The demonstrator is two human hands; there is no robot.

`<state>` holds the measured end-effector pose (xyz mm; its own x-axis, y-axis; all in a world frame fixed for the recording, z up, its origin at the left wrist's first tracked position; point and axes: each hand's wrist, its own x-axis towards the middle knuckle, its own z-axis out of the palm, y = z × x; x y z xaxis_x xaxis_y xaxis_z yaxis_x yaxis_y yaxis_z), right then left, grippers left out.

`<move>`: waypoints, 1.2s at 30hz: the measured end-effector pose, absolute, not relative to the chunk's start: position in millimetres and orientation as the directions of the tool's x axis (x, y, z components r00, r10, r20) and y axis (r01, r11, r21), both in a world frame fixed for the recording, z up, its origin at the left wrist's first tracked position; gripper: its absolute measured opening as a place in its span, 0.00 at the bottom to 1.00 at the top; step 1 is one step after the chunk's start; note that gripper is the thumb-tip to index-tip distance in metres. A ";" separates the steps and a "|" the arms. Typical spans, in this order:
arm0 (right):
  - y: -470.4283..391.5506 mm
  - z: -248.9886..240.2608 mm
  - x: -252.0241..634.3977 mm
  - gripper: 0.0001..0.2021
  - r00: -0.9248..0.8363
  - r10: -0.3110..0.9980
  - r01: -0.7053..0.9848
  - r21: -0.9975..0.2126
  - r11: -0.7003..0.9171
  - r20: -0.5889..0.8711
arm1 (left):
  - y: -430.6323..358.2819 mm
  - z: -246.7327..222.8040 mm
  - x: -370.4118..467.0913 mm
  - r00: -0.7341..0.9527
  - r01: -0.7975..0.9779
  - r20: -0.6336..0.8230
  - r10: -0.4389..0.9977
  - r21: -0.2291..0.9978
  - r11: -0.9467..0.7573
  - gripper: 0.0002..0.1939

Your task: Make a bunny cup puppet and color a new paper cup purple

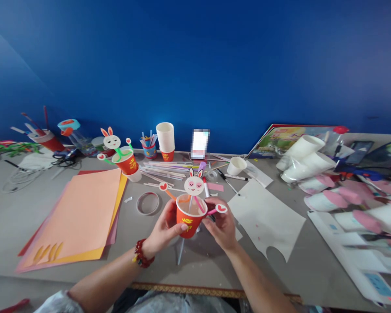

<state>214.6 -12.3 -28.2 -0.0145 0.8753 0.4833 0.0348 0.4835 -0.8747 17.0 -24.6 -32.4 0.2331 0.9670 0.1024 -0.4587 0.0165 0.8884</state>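
Note:
Between both hands, above the table's front part, is a red paper cup (186,222) with yellow lettering. My left hand (165,227) wraps its left side, thumb across the front. On the right side, my right hand (222,228) closes on the cup near a pink straw arm (211,212). A white paper bunny head (194,185) with pink cheeks rises from the cup. Round paper paws with red hearts end the two arms, an orange one left and the pink one right. A clear straw (180,252) sticks out below the cup.
A finished-looking bunny cup (127,161) with green arms stands at back left. Coloured paper sheets (84,213) lie left, beside a tape roll (147,203). Straws (166,170) spread behind the hands. A cut white sheet (267,217) and stacked white cups (308,165) are right.

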 end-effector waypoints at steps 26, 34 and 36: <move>-7.4 -26.8 204.2 0.15 -0.099 0.958 -0.028 -0.963 0.270 0.271 | 6.8 25.8 -46.5 -0.255 -0.396 0.231 0.939 0.861 -0.319 0.28; -6.9 -42.2 197.9 0.14 -0.250 0.955 0.099 -0.977 0.190 0.160 | 24.5 36.9 -93.1 -0.402 -0.212 0.396 0.826 0.837 -0.504 0.25; -5.2 -45.8 198.3 0.14 -0.269 0.950 0.135 -0.971 0.199 0.158 | 26.9 40.2 -106.9 -0.457 -0.145 0.449 0.768 0.814 -0.562 0.24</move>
<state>198.3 -5.2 -45.8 -0.2695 0.9500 0.1576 0.1354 0.1994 -0.9705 -106.9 26.9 40.2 -0.4565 0.7681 0.4490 -0.1447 -0.5621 0.8143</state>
